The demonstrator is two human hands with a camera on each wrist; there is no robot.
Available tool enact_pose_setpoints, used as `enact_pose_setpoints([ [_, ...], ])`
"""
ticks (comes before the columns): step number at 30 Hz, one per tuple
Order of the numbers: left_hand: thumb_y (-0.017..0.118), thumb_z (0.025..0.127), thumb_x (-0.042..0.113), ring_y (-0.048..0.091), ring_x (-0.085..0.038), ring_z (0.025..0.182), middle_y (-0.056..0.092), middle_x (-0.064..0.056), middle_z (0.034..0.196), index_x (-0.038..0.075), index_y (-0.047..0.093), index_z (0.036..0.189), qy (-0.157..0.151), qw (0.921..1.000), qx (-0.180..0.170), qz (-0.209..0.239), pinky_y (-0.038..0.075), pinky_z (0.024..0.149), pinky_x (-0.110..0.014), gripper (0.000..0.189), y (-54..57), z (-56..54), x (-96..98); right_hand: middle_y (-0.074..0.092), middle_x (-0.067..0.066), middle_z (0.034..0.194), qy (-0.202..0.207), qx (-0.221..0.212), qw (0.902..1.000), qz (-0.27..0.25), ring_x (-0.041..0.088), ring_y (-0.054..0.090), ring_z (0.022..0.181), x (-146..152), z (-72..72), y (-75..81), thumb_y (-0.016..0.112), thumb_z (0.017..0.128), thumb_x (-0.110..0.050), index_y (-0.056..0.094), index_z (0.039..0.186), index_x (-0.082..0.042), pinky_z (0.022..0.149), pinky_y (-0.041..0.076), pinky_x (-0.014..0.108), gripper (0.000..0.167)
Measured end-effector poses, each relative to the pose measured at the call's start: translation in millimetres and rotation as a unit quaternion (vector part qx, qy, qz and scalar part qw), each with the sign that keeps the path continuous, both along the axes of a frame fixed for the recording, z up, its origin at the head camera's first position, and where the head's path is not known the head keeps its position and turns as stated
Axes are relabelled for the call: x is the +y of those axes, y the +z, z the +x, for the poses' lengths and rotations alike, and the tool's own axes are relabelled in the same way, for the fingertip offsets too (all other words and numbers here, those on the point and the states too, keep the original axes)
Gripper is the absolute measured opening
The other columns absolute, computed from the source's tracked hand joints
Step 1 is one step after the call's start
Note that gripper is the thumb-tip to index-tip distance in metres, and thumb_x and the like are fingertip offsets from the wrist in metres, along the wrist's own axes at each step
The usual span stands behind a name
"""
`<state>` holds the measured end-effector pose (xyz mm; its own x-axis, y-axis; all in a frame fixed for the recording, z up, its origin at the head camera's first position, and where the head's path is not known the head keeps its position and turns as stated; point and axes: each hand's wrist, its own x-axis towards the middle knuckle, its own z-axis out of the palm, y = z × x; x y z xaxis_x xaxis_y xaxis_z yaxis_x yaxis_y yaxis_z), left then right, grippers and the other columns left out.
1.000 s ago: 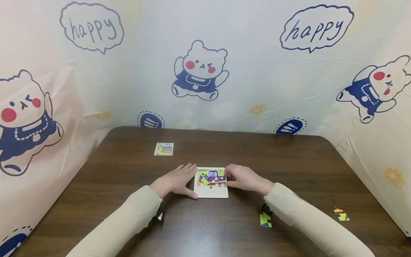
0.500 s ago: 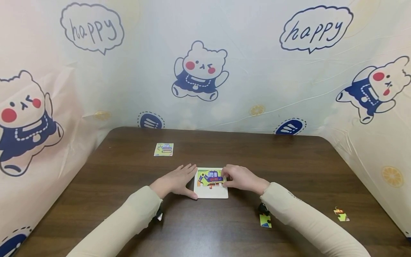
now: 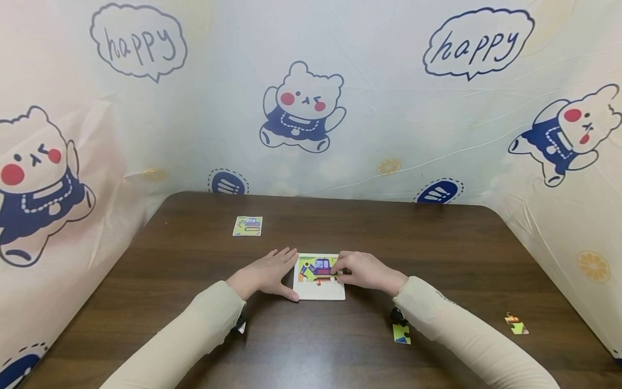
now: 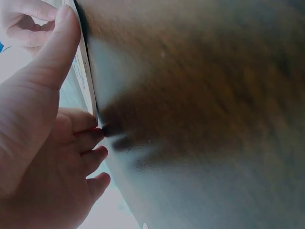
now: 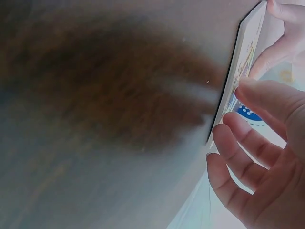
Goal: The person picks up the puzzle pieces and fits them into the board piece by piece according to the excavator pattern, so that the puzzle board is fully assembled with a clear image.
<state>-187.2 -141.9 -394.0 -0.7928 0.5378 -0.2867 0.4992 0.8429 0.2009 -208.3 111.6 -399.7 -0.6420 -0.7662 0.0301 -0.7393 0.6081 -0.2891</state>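
A white puzzle tray [image 3: 311, 293] lies flat mid-table, its upper part filled with joined jigsaw pieces [image 3: 316, 265] picturing a purple digger on green. My left hand [image 3: 266, 274] rests along the tray's left edge, fingers spread and thumb at the near corner. From the right, my right hand [image 3: 368, 270] reaches over the tray's right side, with thumb and index finger pinching a jigsaw piece at the picture's right end. That piece is mostly covered by the fingers. The right wrist view shows thumb and index finger [image 5: 264, 98] close together at the tray's surface, the other fingers loosely bent.
A small square digger picture card [image 3: 248, 226] lies at the back left. One loose jigsaw piece [image 3: 401, 334] sits below my right wrist, partly under its black strap. Another loose piece [image 3: 516, 324] lies farther right on the brown table [image 3: 413, 227]. A printed curtain surrounds the table.
My right hand has shifted slightly left over the tray, and the piece at its fingers now lines up with the digger picture. My left hand has stayed in place.
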Motion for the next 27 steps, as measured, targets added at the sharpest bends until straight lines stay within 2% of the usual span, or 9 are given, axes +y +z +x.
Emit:
enact_pose_setpoints([
  [7, 0.064, 0.073, 0.062, 0.013, -0.028, 0.137, 0.019, -0.015, 0.150, -0.002, 0.025, 0.143, -0.004, 1.0000, 0.003, -0.002, 0.011, 0.109, -0.044, 0.103, -1.2, -0.3, 0.6, 0.059, -0.005, 0.091, 0.001, 0.007, 0.9999, 0.010, 0.012, 0.051, 0.072, 0.2, 0.5, 1.3, 0.069, 0.083, -0.019, 0.073, 0.098, -0.014, 0.061, 0.043, 0.022, 0.016],
  [14, 0.064, 0.073, 0.062, 0.013, -0.029, 0.137, 0.019, -0.015, 0.150, -0.003, 0.025, 0.143, -0.008, 1.0000, 0.004, 0.000, 0.012, 0.109, -0.044, 0.103, -2.2, -0.2, 2.2, 0.059, -0.001, 0.090, -0.010, -0.014, 0.9998, -0.009, 0.015, 0.053, 0.072, 7.5, 6.9, 13.4, 0.070, 0.083, -0.017, 0.071, 0.100, -0.010, 0.060, 0.043, 0.024, 0.019],
  [17, 0.063, 0.073, 0.063, 0.013, -0.028, 0.137, 0.018, -0.015, 0.150, -0.002, 0.024, 0.144, -0.008, 0.9999, 0.006, -0.003, 0.011, 0.109, -0.044, 0.104, -2.0, -0.8, 3.0, 0.060, 0.000, 0.092, -0.017, -0.027, 0.9993, -0.019, 0.015, 0.055, 0.075, 17.0, 10.5, 17.5, 0.070, 0.082, -0.017, 0.070, 0.102, -0.010, 0.064, 0.047, 0.026, 0.020],
  [21, 0.063, 0.073, 0.063, 0.013, -0.029, 0.137, 0.018, -0.015, 0.150, -0.002, 0.024, 0.144, -0.008, 1.0000, 0.005, -0.002, 0.011, 0.109, -0.044, 0.104, -2.5, -0.9, 2.9, 0.060, -0.002, 0.095, -0.023, -0.059, 0.9977, -0.024, 0.014, 0.056, 0.081, 35.7, 19.4, 18.2, 0.071, 0.082, -0.019, 0.068, 0.104, -0.010, 0.071, 0.050, 0.029, 0.023],
  [27, 0.064, 0.073, 0.063, 0.013, -0.028, 0.137, 0.019, -0.015, 0.150, -0.002, 0.024, 0.144, -0.005, 1.0000, 0.006, -0.004, 0.012, 0.109, -0.044, 0.104, -1.5, -1.0, 2.5, 0.059, -0.005, 0.095, -0.024, -0.103, 0.9941, -0.025, 0.012, 0.055, 0.081, 66.1, 40.2, 15.3, 0.072, 0.081, -0.024, 0.067, 0.103, -0.012, 0.071, 0.049, 0.028, 0.026],
])
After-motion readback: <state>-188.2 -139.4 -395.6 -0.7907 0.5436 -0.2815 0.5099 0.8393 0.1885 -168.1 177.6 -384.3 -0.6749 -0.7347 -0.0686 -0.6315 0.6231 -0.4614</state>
